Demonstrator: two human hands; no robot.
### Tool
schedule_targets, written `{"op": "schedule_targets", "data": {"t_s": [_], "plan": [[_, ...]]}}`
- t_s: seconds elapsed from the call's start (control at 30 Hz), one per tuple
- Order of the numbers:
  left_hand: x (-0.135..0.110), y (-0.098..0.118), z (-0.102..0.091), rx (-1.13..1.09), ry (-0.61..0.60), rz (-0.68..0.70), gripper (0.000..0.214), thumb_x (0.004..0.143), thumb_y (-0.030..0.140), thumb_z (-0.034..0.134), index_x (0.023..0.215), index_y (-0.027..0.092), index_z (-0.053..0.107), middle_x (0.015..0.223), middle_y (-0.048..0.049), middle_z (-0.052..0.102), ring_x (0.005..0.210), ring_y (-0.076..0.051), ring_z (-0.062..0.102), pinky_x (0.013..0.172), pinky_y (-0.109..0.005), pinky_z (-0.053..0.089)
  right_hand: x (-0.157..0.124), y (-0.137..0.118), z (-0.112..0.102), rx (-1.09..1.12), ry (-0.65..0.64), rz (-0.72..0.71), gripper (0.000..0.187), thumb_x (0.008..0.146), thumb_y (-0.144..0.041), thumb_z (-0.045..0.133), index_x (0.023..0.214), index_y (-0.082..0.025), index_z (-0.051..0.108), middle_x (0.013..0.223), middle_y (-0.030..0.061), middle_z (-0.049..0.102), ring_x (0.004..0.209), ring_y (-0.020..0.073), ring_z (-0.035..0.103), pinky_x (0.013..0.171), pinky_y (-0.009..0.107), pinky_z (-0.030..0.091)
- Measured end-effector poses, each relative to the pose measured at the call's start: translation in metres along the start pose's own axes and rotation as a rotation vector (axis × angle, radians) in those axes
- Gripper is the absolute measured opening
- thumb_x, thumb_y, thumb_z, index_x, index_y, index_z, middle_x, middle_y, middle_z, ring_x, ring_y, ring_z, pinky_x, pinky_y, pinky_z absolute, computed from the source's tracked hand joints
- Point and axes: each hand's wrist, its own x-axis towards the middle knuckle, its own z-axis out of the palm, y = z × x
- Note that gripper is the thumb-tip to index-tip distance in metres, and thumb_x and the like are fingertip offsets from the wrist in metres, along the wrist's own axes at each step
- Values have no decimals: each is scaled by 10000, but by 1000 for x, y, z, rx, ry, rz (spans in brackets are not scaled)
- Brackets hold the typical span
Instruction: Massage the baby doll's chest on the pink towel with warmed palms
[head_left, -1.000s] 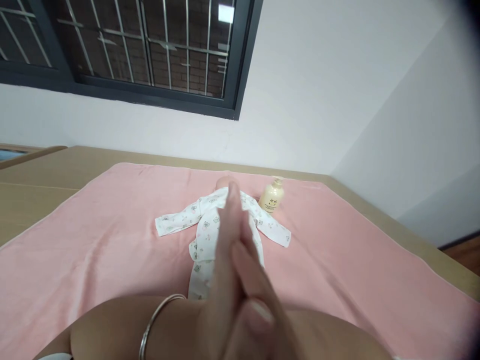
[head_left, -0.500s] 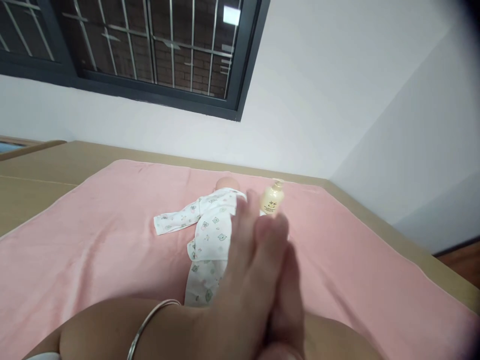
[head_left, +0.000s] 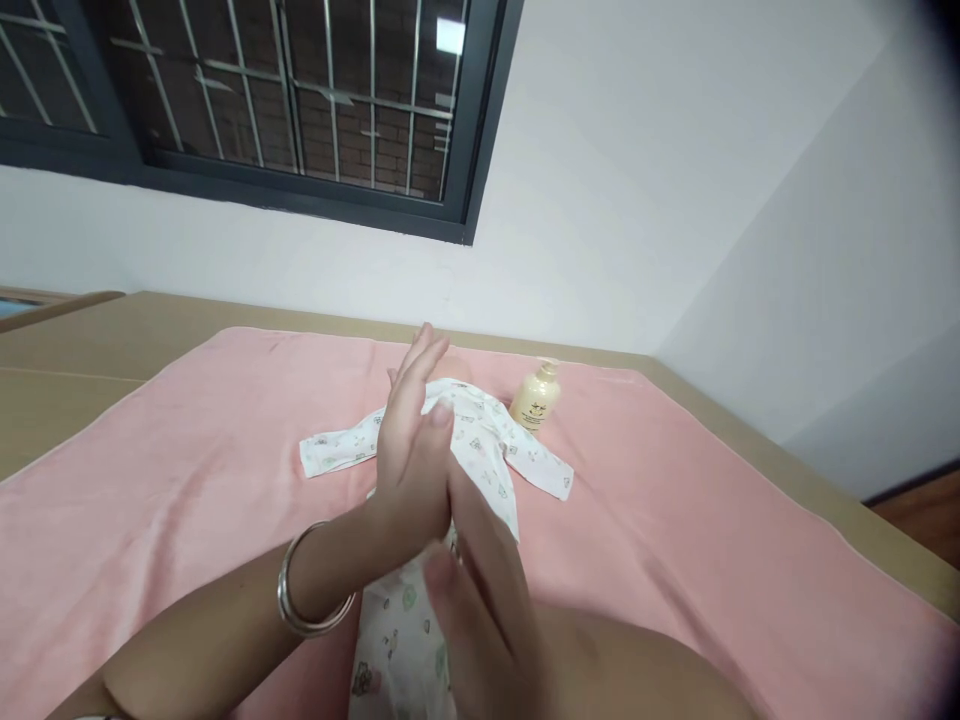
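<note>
My left hand (head_left: 409, 440), with a silver bangle (head_left: 300, 590) on its wrist, is raised with fingers stretched out. Its palm lies against my right hand (head_left: 480, 590), whose fingers are also flat and extended. Neither hand holds anything. Below and behind them lies a doll dressed in a white printed romper (head_left: 480, 445) on a pink towel (head_left: 187, 470), its head mostly hidden by my left hand. A small cream lotion bottle (head_left: 535, 398) stands just right of the doll's shoulder.
The pink towel covers a tan bed surface (head_left: 67, 360) that runs to the white wall. A dark-framed barred window (head_left: 247, 100) is above left. Wooden floor (head_left: 919, 515) shows past the bed's right edge.
My pressed hands slid against each other: the left hand moved up and left and the right hand dropped lower. The view shifted slightly, so more of the romper shows.
</note>
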Motion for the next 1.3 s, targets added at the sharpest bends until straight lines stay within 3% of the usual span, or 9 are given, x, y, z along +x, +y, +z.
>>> {"op": "schedule_targets", "data": {"t_s": [0.13, 0.27, 0.4, 0.57, 0.77, 0.9, 1.03, 1.17, 1.3], "plan": [[15, -49, 15, 223, -3, -22, 398, 1005, 323, 296, 1295, 251, 560, 1511, -39, 469, 1466, -236, 336, 1266, -516, 143, 30, 31, -6, 71, 52, 151, 313, 1032, -451, 341, 918, -234, 535, 744, -15, 522, 664, 163, 520, 597, 303, 425], [20, -113, 23, 412, -114, -58, 419, 1007, 294, 245, 1171, 202, 620, 1311, -84, 634, 1285, -225, 536, 1203, -499, 291, 56, 84, -14, -245, 31, 204, 490, 1046, -473, 258, 790, -221, 591, 721, 10, 612, 713, 181, 585, 705, 319, 452], [19, -155, 28, 570, -218, -200, 390, 994, 283, 287, 1100, 164, 643, 1172, -125, 694, 1148, -254, 614, 1094, -473, 410, 69, 142, -25, -479, -36, 155, 525, 1048, -424, 224, 995, -200, 696, 1057, 83, 722, 1038, 225, 644, 957, 363, 465], [16, -166, 28, 586, -236, -214, 344, 947, 226, 386, 1180, 146, 627, 1244, -122, 672, 1196, -264, 587, 1101, -455, 404, 75, 194, -38, -511, -138, 104, 434, 1019, -347, 339, 1287, -160, 625, 1415, 88, 567, 1375, 196, 445, 1172, 355, 305], [13, -168, 27, 582, -209, -234, 349, 911, 221, 420, 1166, 130, 641, 1233, -121, 673, 1200, -273, 576, 1096, -447, 419, 72, 168, -23, -827, -128, 383, 470, 1002, -261, 338, 1385, -59, 523, 1452, 198, 500, 1380, 306, 427, 1166, 498, 270], [12, -170, 25, 545, -169, -272, 380, 899, 179, 366, 1158, 139, 641, 1206, -110, 683, 1164, -255, 594, 1060, -422, 455, 69, 152, -12, -795, -300, 218, 477, 947, -147, 363, 1389, -85, 533, 1495, 142, 468, 1433, 288, 352, 1198, 455, 223], [11, -170, 24, 547, -182, -240, 403, 866, 134, 370, 1170, 132, 635, 1235, -115, 669, 1194, -257, 581, 1091, -426, 435, 75, 172, -23, -696, -230, 264, 470, 1020, -277, 308, 1435, -160, 494, 1538, 76, 420, 1452, 257, 324, 1208, 456, 217], [11, -169, 25, 560, -151, -243, 390, 847, 126, 391, 1153, 139, 633, 1219, -114, 668, 1208, -253, 572, 1106, -423, 428, 73, 176, -20, -747, -138, 433, 516, 1035, -317, 260, 1461, -90, 443, 1537, 161, 400, 1450, 284, 327, 1198, 492, 228], [12, -170, 24, 580, -122, -265, 358, 852, 165, 413, 1127, 129, 640, 1218, -132, 658, 1209, -270, 562, 1102, -436, 431, 64, 157, -4, -831, -229, 307, 516, 984, -215, 335, 1468, -64, 431, 1551, 171, 372, 1481, 313, 247, 1212, 489, 180]]}}
